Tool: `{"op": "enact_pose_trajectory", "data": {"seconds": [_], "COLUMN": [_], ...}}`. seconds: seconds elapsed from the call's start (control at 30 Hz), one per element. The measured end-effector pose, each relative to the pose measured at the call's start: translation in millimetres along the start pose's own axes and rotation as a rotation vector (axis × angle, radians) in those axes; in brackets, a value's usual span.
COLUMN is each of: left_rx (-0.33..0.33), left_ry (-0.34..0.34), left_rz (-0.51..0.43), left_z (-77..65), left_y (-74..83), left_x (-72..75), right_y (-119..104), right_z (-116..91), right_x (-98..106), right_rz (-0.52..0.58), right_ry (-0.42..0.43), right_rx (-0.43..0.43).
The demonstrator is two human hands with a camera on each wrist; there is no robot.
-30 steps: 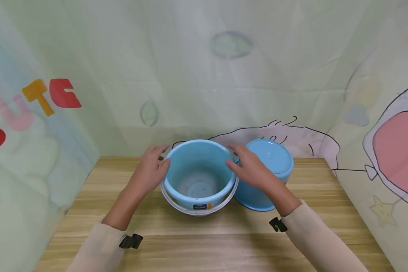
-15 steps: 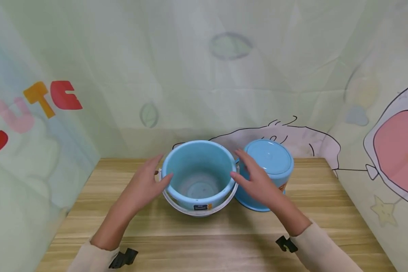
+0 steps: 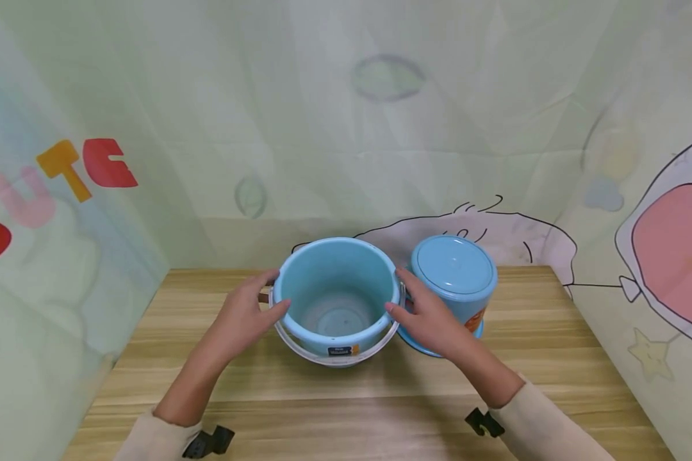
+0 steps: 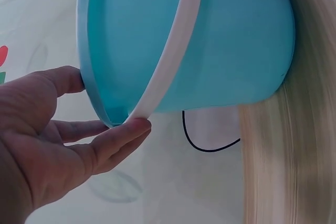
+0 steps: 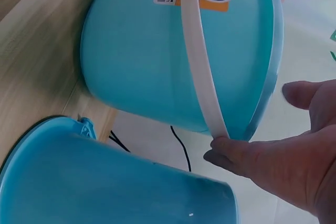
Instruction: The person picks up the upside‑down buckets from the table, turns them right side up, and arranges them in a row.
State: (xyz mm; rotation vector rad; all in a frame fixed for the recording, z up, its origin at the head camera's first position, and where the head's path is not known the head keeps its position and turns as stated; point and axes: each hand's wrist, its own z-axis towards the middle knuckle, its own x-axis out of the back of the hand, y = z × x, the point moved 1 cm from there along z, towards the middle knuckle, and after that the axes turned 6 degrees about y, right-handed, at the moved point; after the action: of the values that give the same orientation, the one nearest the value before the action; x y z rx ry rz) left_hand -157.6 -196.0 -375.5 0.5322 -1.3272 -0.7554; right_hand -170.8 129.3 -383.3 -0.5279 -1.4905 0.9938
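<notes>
A light-blue bucket (image 3: 337, 288) stands upright on the wooden table, its mouth facing up and its white handle (image 3: 336, 360) swung down at the front. My left hand (image 3: 247, 314) is at its left side, thumb on the rim and fingertips along the outer wall by the handle's end. On the other side, my right hand (image 3: 429, 317) has its fingertips at the handle's end. The right thumb (image 5: 300, 94) lies just off the rim in the right wrist view. A second, deeper blue bucket (image 3: 454, 266) stands upside down beside it, partly behind the right hand.
The wooden table (image 3: 346, 422) reaches back to a printed cloth backdrop (image 3: 323, 128), which also hangs at both sides. The upside-down bucket stands close to the right hand and forearm. Black wrist straps (image 3: 209, 442) show at both sleeves.
Both hands have drawn back slightly toward me along the bucket's sides, then come inward to its rim. The two buckets stay where they were.
</notes>
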Motion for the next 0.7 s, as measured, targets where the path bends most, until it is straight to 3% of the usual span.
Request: {"op": "enact_pose_trajectory", "data": {"seconds": [0.17, 0.4, 0.7], "left_rx": [-0.001, 0.052, 0.072], "left_ry": [0.008, -0.004, 0.0], "left_rz": [0.011, 0.002, -0.011], "left_z": [-0.3, 3.7, 13.0], "left_y": [-0.4, -1.3, -5.4], "left_x": [-1.0, -0.7, -1.9], "right_y": [-3, -2, -1], "right_z": [1, 9, 20], "right_x": [-4, -6, -5], "right_rz": [-0.096, -0.107, -0.11], "right_ry": [-0.005, 0.001, 0.004], "right_rx": [-0.037, -0.037, -0.045]}}
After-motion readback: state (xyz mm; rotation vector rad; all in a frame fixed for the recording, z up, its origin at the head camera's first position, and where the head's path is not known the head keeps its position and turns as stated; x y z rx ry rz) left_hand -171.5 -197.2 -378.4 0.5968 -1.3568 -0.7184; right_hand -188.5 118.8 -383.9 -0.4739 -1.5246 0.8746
